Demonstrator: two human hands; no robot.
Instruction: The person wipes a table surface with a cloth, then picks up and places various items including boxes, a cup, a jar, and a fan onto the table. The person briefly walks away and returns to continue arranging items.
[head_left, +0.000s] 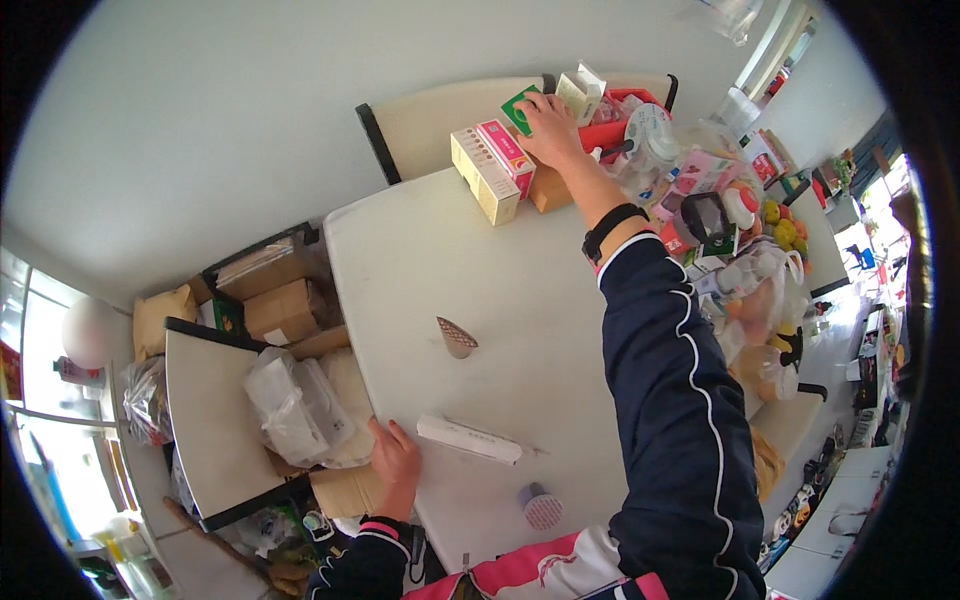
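Observation:
At the far side of the table, my right hand (551, 129) has its fingers on a small green box (519, 109), gripping it by its near side. The hand partly hides the box. A pink-and-white box (506, 150) and a cream carton (484, 180) stand just left of and below it, with a brown cardboard box (550, 187) under my wrist. My left hand (395, 454) rests at the table's left edge, holding nothing visible. Near it lies a long white narrow box (469, 439). A brown patterned cone (456, 339) sits mid-table.
A purple cylindrical object (540, 507) stands near my body. Crowding the table's right side are a red basket (602, 136), clear plastic jars (651, 150), bags and bottles. On the left, a chair (217, 420) stands beside cardboard boxes (281, 311) and plastic-wrapped packages (289, 401).

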